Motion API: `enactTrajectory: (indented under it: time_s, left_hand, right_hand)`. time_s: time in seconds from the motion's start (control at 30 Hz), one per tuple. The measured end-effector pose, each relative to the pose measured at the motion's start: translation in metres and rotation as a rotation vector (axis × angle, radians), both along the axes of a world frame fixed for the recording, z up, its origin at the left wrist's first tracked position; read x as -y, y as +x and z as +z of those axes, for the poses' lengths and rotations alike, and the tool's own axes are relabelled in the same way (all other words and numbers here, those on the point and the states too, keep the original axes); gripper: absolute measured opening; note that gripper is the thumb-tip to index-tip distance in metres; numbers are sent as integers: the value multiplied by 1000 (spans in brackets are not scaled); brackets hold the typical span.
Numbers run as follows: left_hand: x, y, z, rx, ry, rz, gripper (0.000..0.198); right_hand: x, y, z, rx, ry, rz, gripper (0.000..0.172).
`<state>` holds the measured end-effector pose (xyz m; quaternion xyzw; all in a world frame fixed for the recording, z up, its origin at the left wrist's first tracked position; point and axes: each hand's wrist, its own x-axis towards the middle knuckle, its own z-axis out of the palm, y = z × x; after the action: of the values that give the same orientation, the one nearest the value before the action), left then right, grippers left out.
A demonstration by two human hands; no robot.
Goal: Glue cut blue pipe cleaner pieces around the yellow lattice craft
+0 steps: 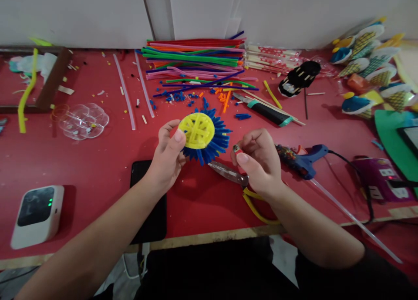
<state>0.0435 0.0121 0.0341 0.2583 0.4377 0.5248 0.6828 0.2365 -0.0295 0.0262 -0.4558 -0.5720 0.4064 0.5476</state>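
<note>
My left hand (168, 154) is closed on the edge of a pipe-cleaner craft piece (197, 131), a round yellow disc with crossed strips and a blue fringe of short stems around it. The yellow face is turned up toward me. To its right, my right hand (259, 160) pinches a small red object with a metal end (237, 149); most of it is hidden in the fingers. The two hands are apart. Beneath them on the red table lie scissors (227, 173) with yellow handles, partly covered by my right hand.
Coloured pipe cleaners (196, 56) lie at the back, with blue clippings before them. A utility knife (269, 112) and glue gun (303, 160) lie on the right. A black phone (148, 221) lies near the front edge, a white device (37, 217) on the left.
</note>
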Motion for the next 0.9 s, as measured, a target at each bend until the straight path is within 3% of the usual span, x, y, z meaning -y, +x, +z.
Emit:
enactTrajectory:
  time_s: [0.27, 0.7, 0.9]
  left_hand:
    - [1, -2, 0, -6, 25, -47, 66]
    - [0, -3, -1, 16, 21, -68, 59]
    - [1, -3, -1, -26, 11, -57, 65]
  right_hand:
    - [4, 3, -3, 78, -66, 9, 37]
    - [5, 3, -2, 105, -122, 57, 32]
    - [3, 2, -4, 40, -100, 4, 30]
